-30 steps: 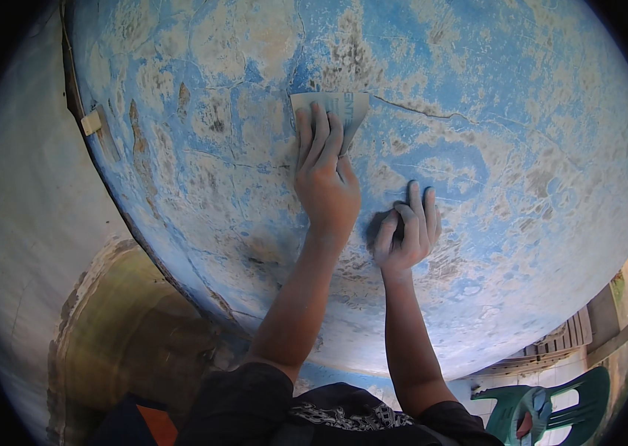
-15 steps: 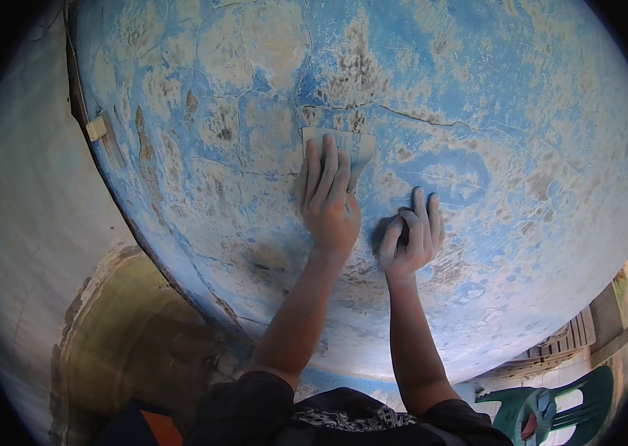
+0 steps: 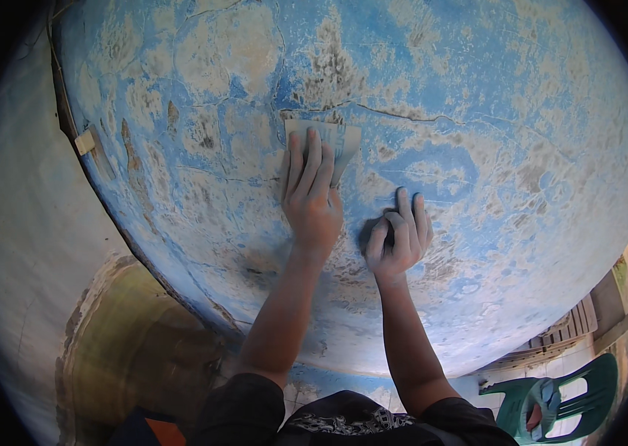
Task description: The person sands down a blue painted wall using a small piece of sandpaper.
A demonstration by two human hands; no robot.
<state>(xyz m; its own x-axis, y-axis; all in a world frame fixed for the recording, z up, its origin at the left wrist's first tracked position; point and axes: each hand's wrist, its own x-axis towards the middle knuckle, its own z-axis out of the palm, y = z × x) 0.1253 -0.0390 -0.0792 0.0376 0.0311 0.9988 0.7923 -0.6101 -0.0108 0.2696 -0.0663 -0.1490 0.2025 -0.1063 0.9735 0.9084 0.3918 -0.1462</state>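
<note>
Head view: work on the blue wall (image 3: 470,238) looks only partway along: pale worn patches (image 3: 232,44) spread over it, yet plenty of blue paint (image 3: 379,63) remains toward the upper centre and right of the frame. Above centre, the left hand (image 3: 315,197) lies flat, fingers outstretched over a paper sheet (image 3: 344,143), apparently pressing it to the wall rather than gripping it. Lower right of that, the right hand (image 3: 403,241) is half open against the wall, two fingers extended, others bent, nothing visible in it. Both forearms (image 3: 277,320) reach upward.
</note>
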